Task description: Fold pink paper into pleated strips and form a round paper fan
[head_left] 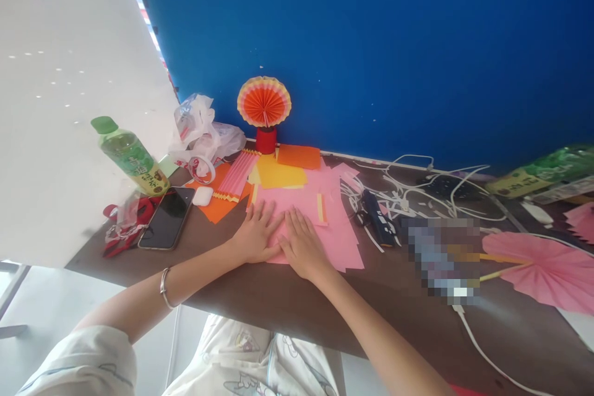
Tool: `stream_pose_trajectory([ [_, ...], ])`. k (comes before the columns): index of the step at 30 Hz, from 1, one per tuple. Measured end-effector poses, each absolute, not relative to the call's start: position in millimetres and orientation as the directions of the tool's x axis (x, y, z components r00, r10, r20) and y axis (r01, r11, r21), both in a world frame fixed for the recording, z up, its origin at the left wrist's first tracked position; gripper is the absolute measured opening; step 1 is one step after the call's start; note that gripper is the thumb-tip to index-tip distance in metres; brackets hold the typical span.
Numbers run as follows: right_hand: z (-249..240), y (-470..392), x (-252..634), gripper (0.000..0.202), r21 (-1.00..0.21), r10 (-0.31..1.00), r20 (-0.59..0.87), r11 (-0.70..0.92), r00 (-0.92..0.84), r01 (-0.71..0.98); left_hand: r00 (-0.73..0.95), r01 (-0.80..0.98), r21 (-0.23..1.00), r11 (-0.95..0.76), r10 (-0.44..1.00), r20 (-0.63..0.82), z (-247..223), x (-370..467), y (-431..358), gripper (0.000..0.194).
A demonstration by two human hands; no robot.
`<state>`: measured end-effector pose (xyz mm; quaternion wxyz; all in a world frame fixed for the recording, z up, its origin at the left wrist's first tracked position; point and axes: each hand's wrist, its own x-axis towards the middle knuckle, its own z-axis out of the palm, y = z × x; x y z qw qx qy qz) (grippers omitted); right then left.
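Observation:
Both palms lie flat on pink paper at the middle of the table. My left hand has its fingers spread, its thumb toward the other hand. Close beside it, my right hand is stretched out flat, fingers pointing away from me. Under the fingertips is a smaller pink sheet with a yellow-orange edge. Behind the hands lie a yellow paper and an orange paper. To the left, a pleated pink paper strip with yellow edges rests on orange sheets.
A round paper fan stands in a red holder by the blue wall. On the left are a bottle, phone, tape roll and plastic bag. White cables and a pink fan lie right.

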<state>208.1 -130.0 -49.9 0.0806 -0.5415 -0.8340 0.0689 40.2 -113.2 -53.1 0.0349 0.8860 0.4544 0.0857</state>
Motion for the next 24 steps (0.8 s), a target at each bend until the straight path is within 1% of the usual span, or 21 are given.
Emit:
stream_pose_trajectory([
  [7,-49,-131,207,0.065,-0.182,0.919,0.061,0.393,-0.389,0.901,0.561,0.809,0.141,-0.57,0.822,0.1,-52,41,-113,0.068],
  [13,-48,-136,221,0.071,-0.155,0.953,0.025,0.301,-0.301,0.941,0.57,0.806,0.158,-0.571,0.82,0.055,-49,41,-112,0.073],
  [17,-47,-139,236,0.073,-0.114,0.97,0.003,0.241,-0.242,0.964,0.567,0.813,0.141,-0.565,0.823,0.032,-47,42,-112,0.073],
  [21,-47,-141,248,0.073,-0.089,0.975,0.004,0.222,-0.223,0.971,0.565,0.814,0.131,-0.566,0.824,0.049,-47,42,-112,0.073],
  [24,-47,-141,253,0.07,-0.093,0.973,0.009,0.228,-0.229,0.969,0.569,0.812,0.136,-0.567,0.822,0.029,-46,42,-112,0.074],
])
